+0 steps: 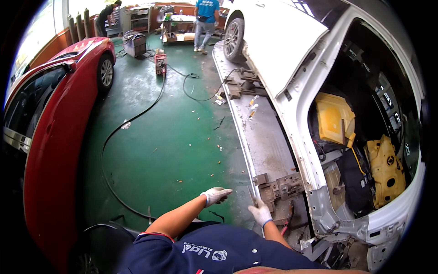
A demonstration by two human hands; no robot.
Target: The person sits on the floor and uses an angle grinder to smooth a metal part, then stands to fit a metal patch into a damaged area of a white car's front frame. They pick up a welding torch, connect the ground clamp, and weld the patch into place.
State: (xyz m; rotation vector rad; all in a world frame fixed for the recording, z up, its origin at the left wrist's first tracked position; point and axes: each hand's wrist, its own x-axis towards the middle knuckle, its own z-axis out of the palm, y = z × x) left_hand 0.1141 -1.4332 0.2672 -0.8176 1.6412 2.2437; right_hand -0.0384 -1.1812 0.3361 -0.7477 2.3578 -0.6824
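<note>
My left hand (217,195), in a white knit glove, hangs over the floor beside the white car's platform. Its fingers stretch out to the right and hold nothing that I can see. My right hand (260,212), also gloved in white, is closed on a thin, dark, stick-like tool (251,195) that points away from me; its exact kind is too small to make out. Just beyond the right hand, a rusty metal clamp (288,186) grips the sill of the white car body (315,176). The two hands are apart.
A red car (54,150) stands at left. A black cable (106,150) curves over the green floor (159,160) to a red machine (160,63). Bottles (252,111) lie on the platform (269,146). Yellow tanks (335,118) show inside the white body. Two people (207,20) are far off.
</note>
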